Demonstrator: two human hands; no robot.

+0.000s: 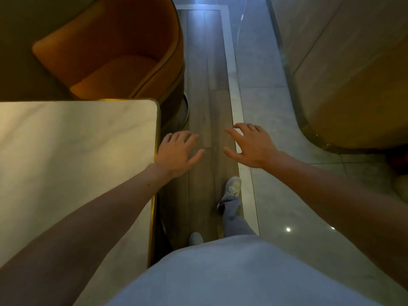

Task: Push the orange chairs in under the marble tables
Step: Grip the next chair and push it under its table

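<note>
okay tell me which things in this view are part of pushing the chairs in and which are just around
Part of the job:
orange chair, beyond the table's far edge
marble table, at left
left hand and right hand, both open and empty over the floor

Just around:
wooden floor strip
curved beige panel, at right
shoe

tabletop (66,151) at left | chair (114,54) beyond its far edge, seat tucked partly under | floor aisle (205,74) right of both | left grip (176,151) just beside tabletop's right edge | right grip (249,144) over aisle, apart from left | curved wall (353,85) far right
</note>
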